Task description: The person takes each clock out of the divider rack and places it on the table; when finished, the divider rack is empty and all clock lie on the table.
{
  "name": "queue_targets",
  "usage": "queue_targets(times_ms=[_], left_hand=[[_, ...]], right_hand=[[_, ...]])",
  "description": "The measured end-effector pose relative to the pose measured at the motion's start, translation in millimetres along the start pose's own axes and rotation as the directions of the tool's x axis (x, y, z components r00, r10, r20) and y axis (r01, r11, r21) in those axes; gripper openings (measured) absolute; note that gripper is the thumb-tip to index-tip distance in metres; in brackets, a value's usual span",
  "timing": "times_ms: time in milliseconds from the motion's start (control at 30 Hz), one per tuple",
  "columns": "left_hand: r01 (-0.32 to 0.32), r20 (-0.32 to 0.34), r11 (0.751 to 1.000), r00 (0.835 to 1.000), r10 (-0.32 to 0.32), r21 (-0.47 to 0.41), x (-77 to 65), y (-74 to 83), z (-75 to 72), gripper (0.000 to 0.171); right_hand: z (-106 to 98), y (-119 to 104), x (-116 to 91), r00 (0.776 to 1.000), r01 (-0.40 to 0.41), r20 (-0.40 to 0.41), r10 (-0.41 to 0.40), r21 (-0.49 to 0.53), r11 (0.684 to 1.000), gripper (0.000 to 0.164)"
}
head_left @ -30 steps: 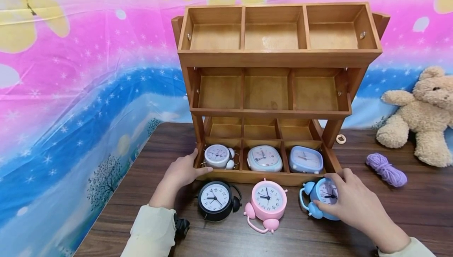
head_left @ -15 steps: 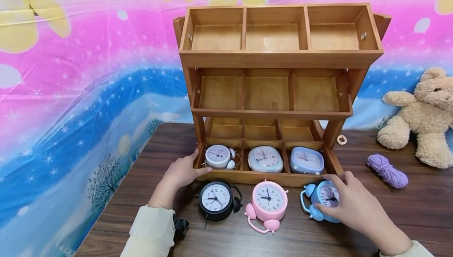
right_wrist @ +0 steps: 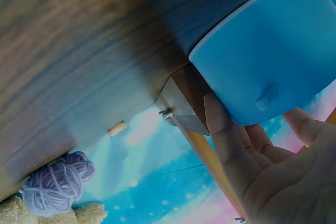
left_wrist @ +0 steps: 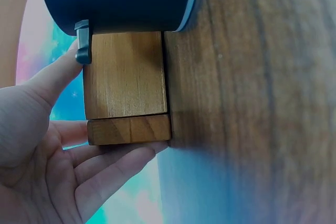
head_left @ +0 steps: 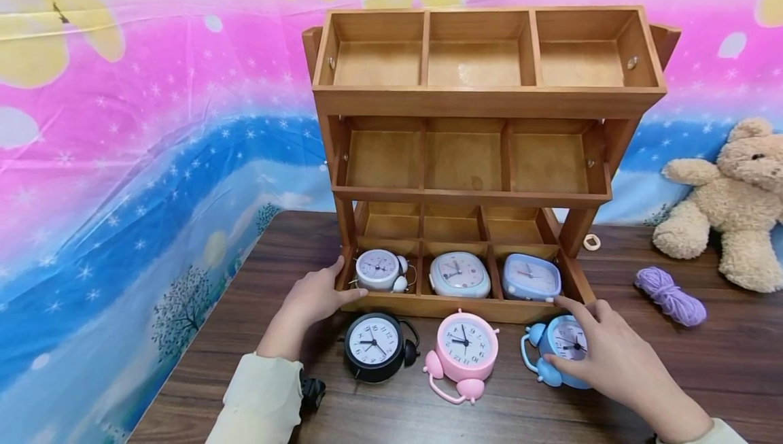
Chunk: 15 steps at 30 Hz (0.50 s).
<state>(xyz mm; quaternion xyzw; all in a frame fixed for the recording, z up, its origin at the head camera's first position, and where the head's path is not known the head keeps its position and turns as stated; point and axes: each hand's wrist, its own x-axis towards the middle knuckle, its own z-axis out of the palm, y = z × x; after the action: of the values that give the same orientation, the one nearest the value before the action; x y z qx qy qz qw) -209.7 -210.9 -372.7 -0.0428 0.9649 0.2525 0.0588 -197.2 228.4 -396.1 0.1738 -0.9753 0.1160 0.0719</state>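
Observation:
My left hand (head_left: 312,298) holds the left front corner of the wooden rack (head_left: 440,308), thumb across its front rail, other fingers along its side. My right hand (head_left: 618,355) is spread by the right corner. Its index fingertip is at the front rail, and the thumb lies over a light-blue alarm clock (head_left: 565,342), hiding part of it. Black (head_left: 372,349) and pink (head_left: 465,342) alarm clocks lie face up before the rack. Inside its bottom front compartments sit a white twin-bell clock (head_left: 376,267), a rounded pale clock (head_left: 461,274) and a blue-lilac clock (head_left: 531,275).
The rack's tiers above (head_left: 486,100) have bare compartments. On the dark wood table (head_left: 465,423), to the right, are purple yarn (head_left: 669,296), a small wooden piece (head_left: 591,242) and a teddy bear (head_left: 728,199). A colourful printed cloth (head_left: 183,124) hangs behind.
My right index fingertip has shifted slightly left along the front rail, and a little more of the light-blue clock shows. The left hand keeps its hold on the rack corner.

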Motion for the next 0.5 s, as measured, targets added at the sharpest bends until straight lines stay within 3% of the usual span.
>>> queue_targets(times_ms=[333,500], left_hand=[[0.013,-0.003,0.999,1.000,-0.013,0.029,-1.8,2.4,-0.4,0.086],[0.015,-0.003,0.999,1.000,-0.015,0.036,-2.4,3.4,-1.1,0.086]], right_hand=[[-3,-4,-2,1.000,-0.015,0.000,0.015,-0.043,0.999,0.100],[-12,-15,4,0.999,-0.043,-0.011,0.042,-0.083,0.996,0.092]])
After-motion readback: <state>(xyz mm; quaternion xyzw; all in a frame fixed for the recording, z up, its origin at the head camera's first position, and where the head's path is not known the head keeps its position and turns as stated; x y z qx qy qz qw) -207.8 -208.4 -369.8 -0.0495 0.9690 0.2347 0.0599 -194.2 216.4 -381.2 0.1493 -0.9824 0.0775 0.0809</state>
